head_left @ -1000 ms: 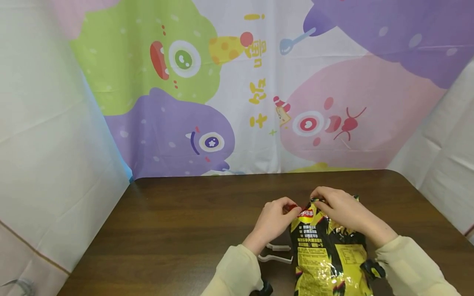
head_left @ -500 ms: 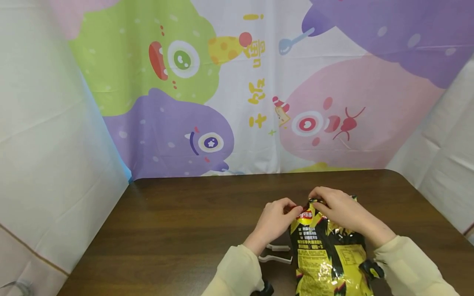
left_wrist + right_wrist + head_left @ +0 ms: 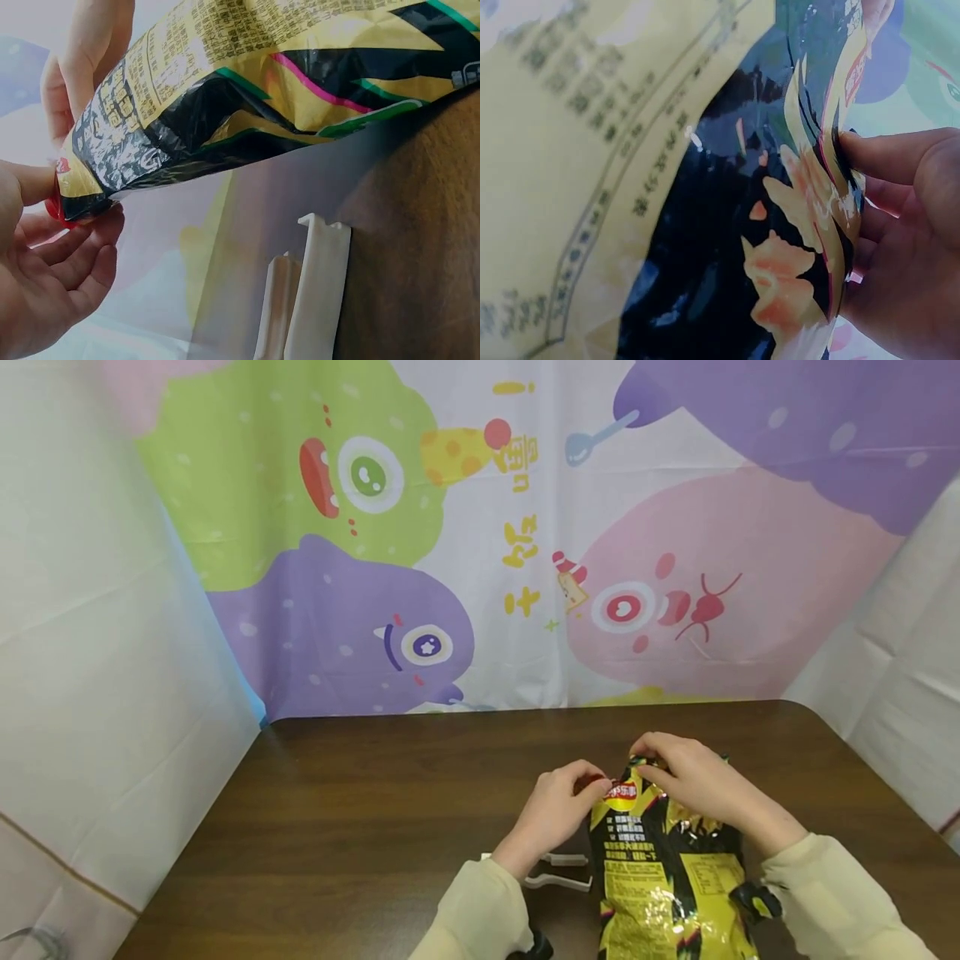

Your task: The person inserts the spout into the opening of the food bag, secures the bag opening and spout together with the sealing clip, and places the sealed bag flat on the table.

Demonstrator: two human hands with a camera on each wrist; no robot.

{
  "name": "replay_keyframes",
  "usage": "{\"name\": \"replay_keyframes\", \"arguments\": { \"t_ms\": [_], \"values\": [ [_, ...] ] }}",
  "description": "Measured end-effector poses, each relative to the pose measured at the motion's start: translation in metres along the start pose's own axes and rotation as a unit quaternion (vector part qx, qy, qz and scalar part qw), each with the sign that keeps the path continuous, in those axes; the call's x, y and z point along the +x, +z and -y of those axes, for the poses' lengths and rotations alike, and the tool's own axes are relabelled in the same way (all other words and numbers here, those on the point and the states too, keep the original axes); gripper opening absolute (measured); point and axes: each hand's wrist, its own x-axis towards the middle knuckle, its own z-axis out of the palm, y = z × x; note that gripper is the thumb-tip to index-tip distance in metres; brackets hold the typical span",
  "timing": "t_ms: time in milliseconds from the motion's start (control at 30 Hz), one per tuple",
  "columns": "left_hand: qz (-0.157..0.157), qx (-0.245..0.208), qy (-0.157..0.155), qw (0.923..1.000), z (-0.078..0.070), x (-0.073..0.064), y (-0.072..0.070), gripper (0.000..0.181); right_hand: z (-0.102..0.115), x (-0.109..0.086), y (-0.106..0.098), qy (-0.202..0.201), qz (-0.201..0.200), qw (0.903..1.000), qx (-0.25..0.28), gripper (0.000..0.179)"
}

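Note:
A yellow and black chip bag [image 3: 637,885] lies on the table at the lower right of the head view, its far end toward the backdrop. My left hand [image 3: 558,806] pinches the far left corner, by the red logo, between thumb and fingers. My right hand [image 3: 693,781] grips the same far edge further right, thumb on the near face, as the right wrist view of the bag [image 3: 727,202] shows. Beside the bag's left side lies a white plastic bag clip [image 3: 558,883], its two arms spread apart; the left wrist view shows the clip [image 3: 319,285] below the bag.
The dark wooden table [image 3: 360,827] ends at a cloth backdrop [image 3: 517,677] printed with cartoon monsters. White cloth walls [image 3: 97,610] stand on both sides. A black wrist strap [image 3: 753,902] shows by the right sleeve.
Both hands stay on the bag's far edge. The right hand and the edge it holds have shifted up slightly. The view has tilted a little, and more of the clip shows by the left wrist.

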Motion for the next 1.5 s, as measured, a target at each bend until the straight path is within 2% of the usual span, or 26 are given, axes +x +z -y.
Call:
{"name": "replay_keyframes", "arguments": {
  "t_ms": [267,367,467,567,767,900,1000,1133,1300,1500],
  "values": [
    [-0.004,-0.015,-0.003,0.9999,0.0,-0.001,0.002,0.023,0.004,0.004,0.005,-0.053,-0.007,0.9985,-0.01,0.043],
    [-0.005,-0.015,0.003,0.9999,0.0,-0.002,0.003,0.024,0.005,0.004,0.006,-0.049,0.014,0.9987,0.006,0.039],
    [-0.011,-0.012,0.007,0.9999,0.001,-0.003,0.003,0.024,0.006,0.003,0.005,-0.041,0.052,0.9973,0.034,0.034],
    [-0.015,-0.013,0.005,0.9998,0.002,-0.003,0.005,0.024,0.005,0.002,0.004,-0.032,0.08,0.9949,0.051,0.037],
    [-0.017,-0.019,0.002,0.9997,0.004,-0.004,0.008,0.023,0.0,0.003,0.001,-0.033,0.109,0.9923,0.049,0.044],
    [-0.018,-0.025,0.002,0.9995,0.005,-0.004,0.011,0.022,-0.003,0.004,-0.002,-0.041,0.128,0.9889,0.064,0.037],
    [-0.019,-0.025,0.004,0.9995,0.006,-0.004,0.013,0.023,-0.003,0.004,-0.001,-0.043,0.113,0.9905,0.066,0.026],
    [-0.015,-0.017,0.013,0.9997,0.006,-0.004,0.012,0.027,-0.001,0.004,0.005,-0.023,0.069,0.9954,0.062,0.014],
    [-0.003,0.006,0.025,0.9997,0.005,-0.002,0.009,0.032,0.003,0.004,0.01,0.006,0.031,0.9967,0.074,0.017],
    [0.014,0.015,0.023,0.9995,0.005,-0.002,0.005,0.035,0.004,0.003,0.01,0.021,0.027,0.9937,0.107,0.02]
  ]
}}
